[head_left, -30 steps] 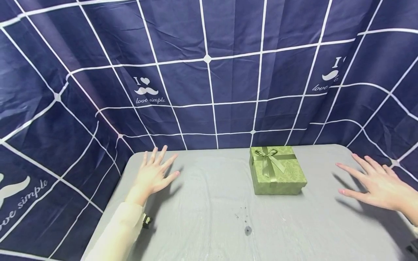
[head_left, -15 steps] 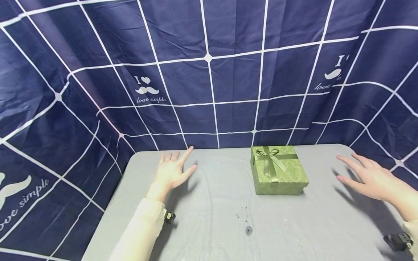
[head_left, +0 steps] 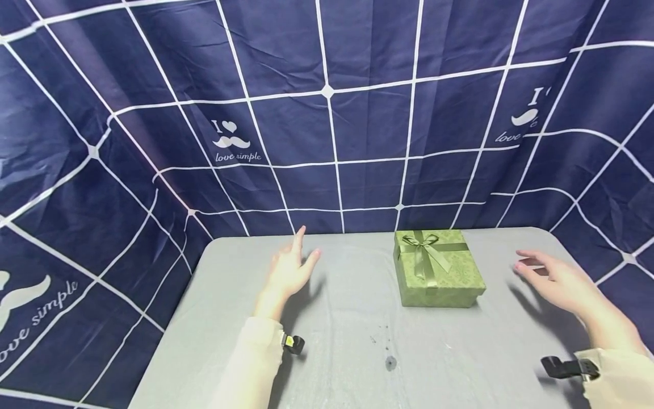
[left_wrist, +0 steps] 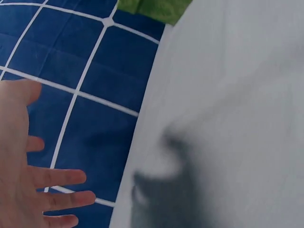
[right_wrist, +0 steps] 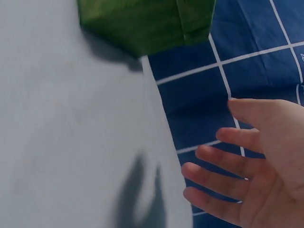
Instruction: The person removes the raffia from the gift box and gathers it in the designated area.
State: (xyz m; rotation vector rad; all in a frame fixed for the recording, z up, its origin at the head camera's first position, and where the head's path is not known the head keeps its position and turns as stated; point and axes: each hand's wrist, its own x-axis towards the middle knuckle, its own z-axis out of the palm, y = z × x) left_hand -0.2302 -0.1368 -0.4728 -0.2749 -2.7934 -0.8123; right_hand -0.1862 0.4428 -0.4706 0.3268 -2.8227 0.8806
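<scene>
Head view: high, fwd/down over table (head_left: 352, 324); wrist views: close-up, L hand (head_left: 286, 271) & R hand (head_left: 559, 284) resp., both w/ green gift box (right_wrist: 147, 26).

box (head_left: 457, 275): green, damask pattern | ribbon (head_left: 420, 245): olive green | curtain (head_left: 369, 130): navy, white grid | table (head_left: 352, 324): pale grey | sleeves (head_left: 252, 360): cream

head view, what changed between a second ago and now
The left hand has moved rightward, toward the green box. The right hand has come a little inward, to the left, its fingers less spread. Nothing was taken hold of or let go. The box stayed in place on the gray table, bow still tied.
</scene>
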